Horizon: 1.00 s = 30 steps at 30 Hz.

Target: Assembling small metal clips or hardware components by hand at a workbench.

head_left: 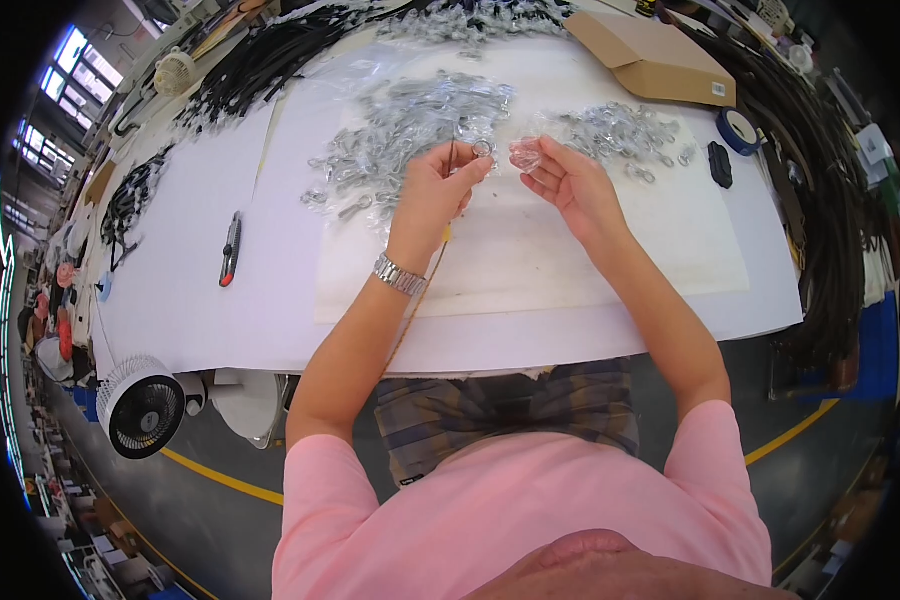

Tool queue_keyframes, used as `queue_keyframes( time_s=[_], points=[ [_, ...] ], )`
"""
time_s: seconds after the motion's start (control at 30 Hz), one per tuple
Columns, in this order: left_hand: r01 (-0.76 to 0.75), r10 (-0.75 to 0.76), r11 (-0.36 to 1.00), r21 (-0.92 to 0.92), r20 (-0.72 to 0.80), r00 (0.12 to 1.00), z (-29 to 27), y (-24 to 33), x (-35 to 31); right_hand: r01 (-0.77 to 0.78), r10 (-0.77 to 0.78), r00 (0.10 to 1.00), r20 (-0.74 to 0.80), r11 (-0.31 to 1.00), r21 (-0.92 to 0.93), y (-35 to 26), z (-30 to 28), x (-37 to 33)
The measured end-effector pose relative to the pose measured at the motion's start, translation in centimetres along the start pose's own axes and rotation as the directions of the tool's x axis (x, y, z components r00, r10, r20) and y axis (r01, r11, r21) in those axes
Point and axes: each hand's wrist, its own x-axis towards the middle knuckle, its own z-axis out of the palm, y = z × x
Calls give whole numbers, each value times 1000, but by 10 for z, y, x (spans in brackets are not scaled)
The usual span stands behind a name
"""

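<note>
My left hand (pixel 430 200), with a steel watch on its wrist, is closed on a small metal ring (pixel 482 149) at its fingertips. A thin dark strip rises beside those fingers; I cannot make out what it belongs to. Just to the right, my right hand (pixel 575 190) pinches a crumpled piece of clear plastic (pixel 526 154) between thumb and fingers. The two hands are close but apart, above the white table. Behind the left one lies a large heap of metal clasps in clear plastic (pixel 420 110). A smaller heap of similar clasps (pixel 615 130) lies beyond the right hand.
A box cutter (pixel 231 250) lies at the left. To the right are a blue tape roll (pixel 738 131), a small black object (pixel 719 165) and a cardboard box (pixel 660 65). Dark straps (pixel 260 70) cover the back left; more hang at the right. A fan (pixel 148 412) stands near the front-left corner.
</note>
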Motion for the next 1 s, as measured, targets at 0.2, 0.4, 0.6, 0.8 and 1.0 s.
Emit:
queue_keyframes(
  time_s=[0.2, 0.4, 0.6, 0.8, 1.0],
  points=[
    [24, -25, 999, -44, -11, 1000, 2, 6, -6, 45, -46, 999, -23, 998, -48, 2, 0, 3],
    [-46, 37, 993, -113, -84, 996, 6, 6, -6, 98, -99, 995, -7, 988, -122, 4, 5, -2],
    [-82, 76, 994, -75, -83, 994, 10, 2, -8, 158, -154, 987, 34, 974, -163, 7, 8, -3],
    [-169, 193, 941, 294, -54, 980, 10, -6, -5, 99, -102, 989, 106, 995, 27, 10, 8, -4],
    [-80, 92, 967, 243, -38, 995, 11, -1, -7, 117, -127, 987, 98, 988, 100, 11, 9, -5]
  ],
)
